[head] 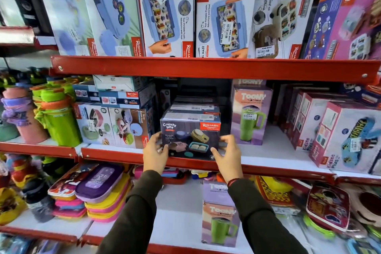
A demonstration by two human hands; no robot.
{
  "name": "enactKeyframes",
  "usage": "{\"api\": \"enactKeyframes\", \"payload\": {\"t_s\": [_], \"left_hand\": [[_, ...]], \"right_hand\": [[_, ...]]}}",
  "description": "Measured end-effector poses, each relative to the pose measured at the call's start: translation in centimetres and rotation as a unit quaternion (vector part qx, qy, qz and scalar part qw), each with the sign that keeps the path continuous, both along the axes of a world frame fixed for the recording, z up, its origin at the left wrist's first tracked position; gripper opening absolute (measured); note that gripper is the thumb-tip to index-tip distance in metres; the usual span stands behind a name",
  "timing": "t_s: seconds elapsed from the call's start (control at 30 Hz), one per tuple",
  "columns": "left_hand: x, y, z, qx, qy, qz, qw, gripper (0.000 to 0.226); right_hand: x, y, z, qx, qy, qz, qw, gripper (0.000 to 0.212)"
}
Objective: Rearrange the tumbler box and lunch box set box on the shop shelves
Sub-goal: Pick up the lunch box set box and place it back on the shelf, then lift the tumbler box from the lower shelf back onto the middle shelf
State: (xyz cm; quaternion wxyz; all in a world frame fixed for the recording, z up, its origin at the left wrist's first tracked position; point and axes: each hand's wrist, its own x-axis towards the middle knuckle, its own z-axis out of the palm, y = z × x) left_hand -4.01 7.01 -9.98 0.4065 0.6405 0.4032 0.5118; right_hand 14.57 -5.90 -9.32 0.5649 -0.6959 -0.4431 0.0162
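A dark lunch box set box [190, 136] marked "Crunchy bite" stands at the front edge of the middle shelf [268, 166], with several similar boxes stacked behind it. My left hand [155, 150] grips its lower left corner, thumb on the front. My right hand [226, 154] cups its lower right corner, thumb on the front and fingers beside the right side. Just to the right stands a purple tumbler box [250, 113] showing a green mug. On the lower shelf are two more tumbler boxes [219, 222], one stacked on the other.
Large lunch box cartons [165, 12] line the top shelf. Smaller boxes [113, 126] and green bottles [57, 121] sit to the left, Kidzee boxes [346, 136] to the right. Coloured pouches [99, 192] pile on the lower shelf at the left.
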Motion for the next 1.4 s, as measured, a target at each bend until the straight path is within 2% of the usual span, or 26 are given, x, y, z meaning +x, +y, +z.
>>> {"api": "enactKeyframes", "payload": {"t_s": [0.23, 0.37, 0.47, 0.53, 0.6, 0.67, 0.73, 0.8, 0.87, 1.0, 1.1, 1.2, 1.4], "left_hand": [[-0.1, -0.5, -0.6, 0.041, -0.003, 0.035, 0.999, 0.060], [-0.2, -3.0, -1.7, 0.142, -0.035, 0.075, 0.986, 0.053], [0.0, -5.1, -3.5, 0.217, -0.012, 0.065, 0.974, 0.043], [0.5, -6.5, -5.2, 0.240, 0.017, 0.047, 0.970, 0.040], [1.1, -8.2, -7.6, 0.225, 0.027, 0.017, 0.974, 0.043], [1.6, -9.9, -10.2, 0.173, 0.038, -0.027, 0.984, 0.047], [2.2, -11.3, -12.7, 0.069, 0.063, -0.082, 0.992, 0.056], [2.8, -12.1, -14.9, -0.042, 0.107, -0.139, 0.984, 0.063], [3.7, -12.4, -16.3, -0.111, 0.161, -0.184, 0.963, 0.069], [5.2, -12.5, -17.0, -0.138, 0.202, -0.197, 0.950, 0.069], [5.4, -12.6, -17.1, -0.150, 0.189, -0.159, 0.957, 0.064], [4.8, -13.3, -17.0, -0.150, 0.137, -0.146, 0.968, 0.057], [2.9, -16.4, -14.5, -0.055, 0.054, -0.145, 0.986, 0.052]], "right_hand": [[0.4, -0.5, -0.6, 0.026, 0.007, -0.008, 1.000, 0.037], [0.8, -2.4, -1.5, 0.077, -0.006, -0.037, 0.996, 0.029], [1.0, -4.5, -3.2, 0.125, -0.053, -0.059, 0.989, 0.024], [1.4, -6.1, -5.2, 0.124, -0.068, -0.069, 0.988, 0.020], [1.6, -7.8, -8.0, 0.099, -0.052, -0.065, 0.992, 0.019], [1.4, -9.4, -10.9, 0.070, -0.007, -0.056, 0.996, 0.021], [1.3, -10.6, -13.5, 0.024, 0.060, -0.052, 0.997, 0.021], [1.3, -11.3, -15.4, -0.059, 0.143, -0.035, 0.987, 0.022], [1.5, -11.7, -16.3, -0.160, 0.209, 0.010, 0.965, 0.043], [1.6, -11.5, -16.9, -0.249, 0.193, 0.085, 0.945, 0.068], [1.7, -11.6, -17.3, -0.223, 0.169, 0.061, 0.958, 0.067], [1.7, -12.7, -17.6, -0.154, 0.175, 0.038, 0.972, 0.068], [1.7, -15.9, -16.9, -0.035, 0.131, 0.007, 0.991, 0.074]]}}
